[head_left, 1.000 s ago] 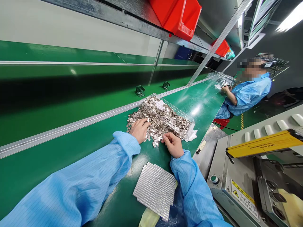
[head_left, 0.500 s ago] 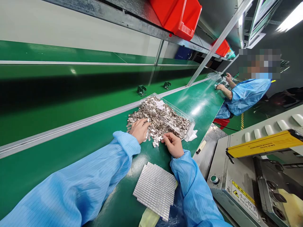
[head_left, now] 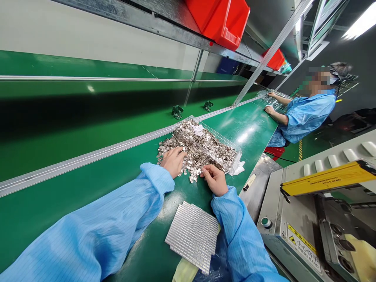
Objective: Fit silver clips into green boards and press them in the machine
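My left hand (head_left: 173, 161) lies palm-down with spread fingers on a heap of small silver metal pieces (head_left: 199, 144), and a few pieces show between its fingers. The heap fills a clear plastic tray (head_left: 217, 138) and spills over its near edge onto the belt. At that spill my right hand (head_left: 215, 179) pinches thumb and fingertips together on what looks like a small metal piece. Below both hands, a square grid of silver pieces (head_left: 192, 237) lies in tidy rows.
The green conveyor belt (head_left: 243, 125) runs away to the far end, bordered by an aluminium rail (head_left: 88, 158). There a co-worker (head_left: 308, 113) in a blue smock has both hands at another clear tray (head_left: 273, 100). A machine with a yellow bar (head_left: 329, 180) stands at right; red bins (head_left: 219, 19) sit overhead.
My hands and the heap stay nearly still. The co-worker has straightened up, with both arms now reaching forward onto the far tray.
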### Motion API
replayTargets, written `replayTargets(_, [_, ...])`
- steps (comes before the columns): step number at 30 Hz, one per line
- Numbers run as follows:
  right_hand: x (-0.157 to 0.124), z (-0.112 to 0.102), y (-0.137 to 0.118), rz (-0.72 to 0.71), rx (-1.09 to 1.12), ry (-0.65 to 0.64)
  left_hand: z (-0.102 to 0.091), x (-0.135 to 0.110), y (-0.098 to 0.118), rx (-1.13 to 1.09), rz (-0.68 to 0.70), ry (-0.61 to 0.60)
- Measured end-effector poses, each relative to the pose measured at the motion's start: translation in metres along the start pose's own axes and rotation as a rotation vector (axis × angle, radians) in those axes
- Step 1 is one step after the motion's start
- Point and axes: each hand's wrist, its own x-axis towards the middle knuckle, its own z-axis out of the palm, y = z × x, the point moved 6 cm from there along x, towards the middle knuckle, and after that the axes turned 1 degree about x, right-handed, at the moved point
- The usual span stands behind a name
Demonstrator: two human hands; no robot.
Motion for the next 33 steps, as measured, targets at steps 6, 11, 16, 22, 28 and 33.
replayTargets(6, [-0.0002, -0.0001, 0.0000, -0.002, -0.003, 0.001, 0.0003, -0.0001, -0.0003, 0.005, -0.004, 0.001])
replayTargets(11, [-0.0003, 0.0000, -0.0013, 0.002, -0.002, 0.000, -0.0003, -0.0001, 0.0003, 0.004, -0.003, -0.002])
replayTargets(16, [-0.0001, -0.0001, -0.0018, 0.011, -0.004, 0.002, 0.0001, -0.0004, 0.0000, 0.006, -0.003, -0.002])
replayTargets(22, [0.0002, -0.0003, -0.0034, -0.002, 0.007, 0.006, -0.0004, -0.0006, 0.0006, 0.009, -0.003, -0.010])
replayTargets(28, [-0.0004, -0.0004, -0.0024, 0.002, 0.007, 0.006, -0.0006, 0.0001, 0.0005, 0.011, -0.007, -0.009])
replayTargets(33, [-0.0004, -0.0002, -0.0021, 0.009, 0.007, 0.008, 0.0000, -0.0001, 0.0001, 0.008, -0.004, -0.005])
